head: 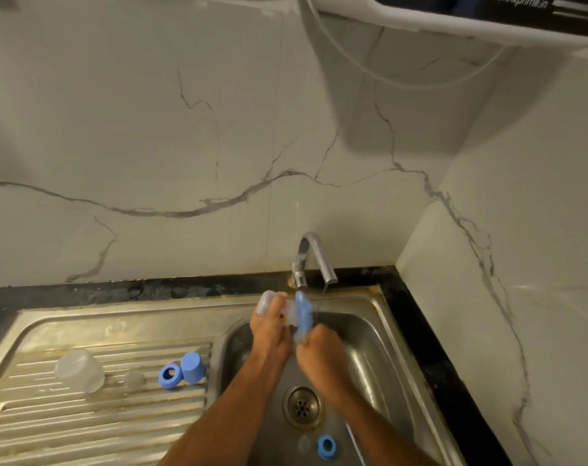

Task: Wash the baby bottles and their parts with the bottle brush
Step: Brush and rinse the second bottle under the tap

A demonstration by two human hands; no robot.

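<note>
**Scrubbing a baby bottle at the sink**

Lying on the ribbed steel drainboard [84,418] at the left is a clear bottle body [80,369], tipped on its side. Just right of it sits a small clear teat [134,380], then a blue collar ring [170,376] touching a blue cap [193,367] that stands mouth-down near the basin edge.

Further right, over the far part of the sink basin [369,358], the left hand [270,334] has its grip curled round a second clear baby bottle [269,302], holding it roughly level with its closed end to the left and its mouth to the right. At that mouth is the blue head of the bottle brush [303,314], blurred, so whether the bristles are inside the bottle or only against its rim cannot be told. The right hand [322,353] has its grip closed round the brush's lower end, just right of the left hand and nearly touching it.

Behind the hands, the chrome tap [314,260] rises from the dark tabletop [185,289] along the marble wall, its spout to the right.

In the basin floor, near the person, the drain [302,406] sits in the middle; nearer and slightly right lies another blue ring [326,447], with a faint clear piece [305,443] beside it on its left.
</note>
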